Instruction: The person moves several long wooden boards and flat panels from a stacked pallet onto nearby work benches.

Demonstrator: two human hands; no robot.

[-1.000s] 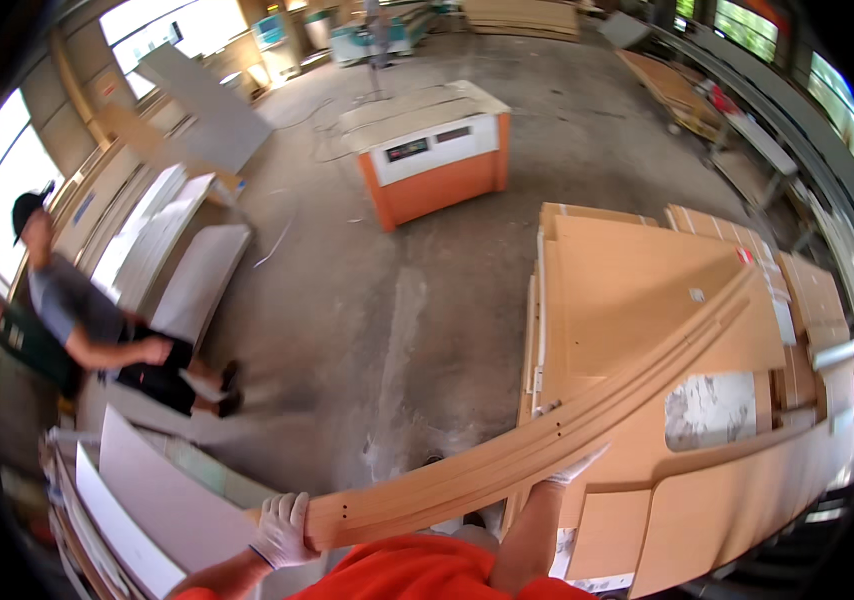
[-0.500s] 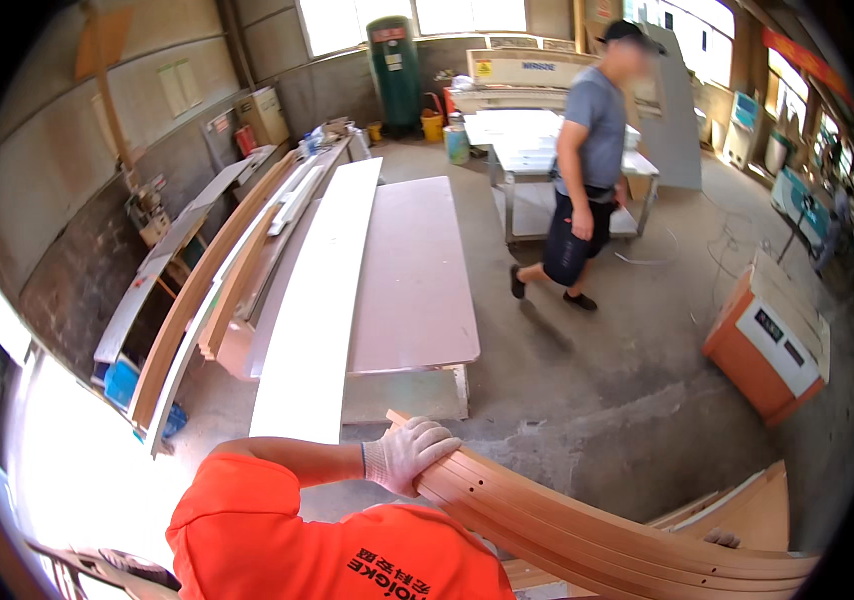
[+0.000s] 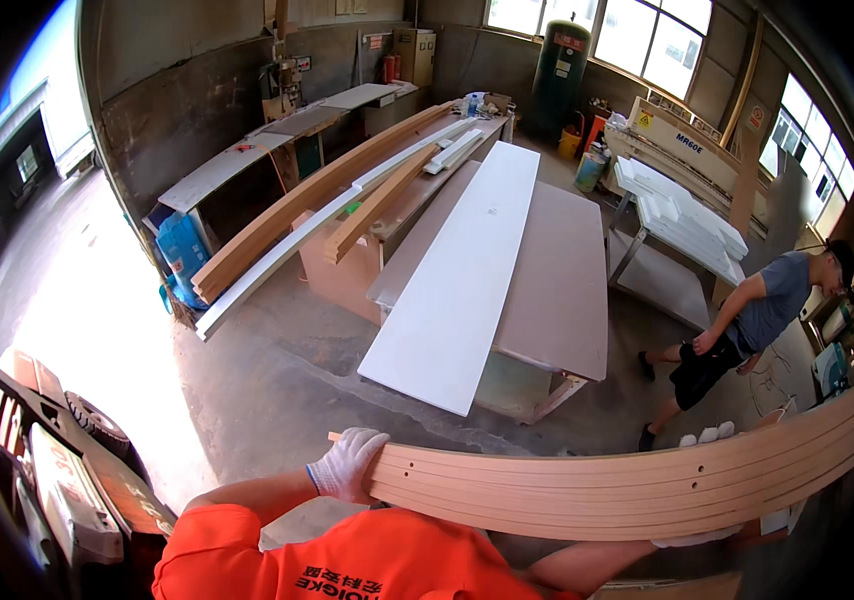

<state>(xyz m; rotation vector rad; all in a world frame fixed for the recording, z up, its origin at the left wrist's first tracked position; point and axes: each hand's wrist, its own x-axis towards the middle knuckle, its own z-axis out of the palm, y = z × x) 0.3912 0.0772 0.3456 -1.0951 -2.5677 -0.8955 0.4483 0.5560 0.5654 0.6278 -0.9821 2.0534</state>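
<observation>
Head view: the gloved left hand (image 3: pixel 349 466) closes around the left end of the brown boards (image 3: pixel 587 490), held between the orange shirt (image 3: pixel 237 560) and the table (image 3: pixel 559 290); the right hand (image 3: pixel 709 435) wraps them from beneath, fingers curled over the far edge.

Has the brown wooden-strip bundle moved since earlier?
Yes, leftward: the left end of the bundle passed from right to left of the long white board.

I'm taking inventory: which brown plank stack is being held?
The front stack with dark holes, gripped by the left hand and right hand; the others lie on the bench.
</observation>
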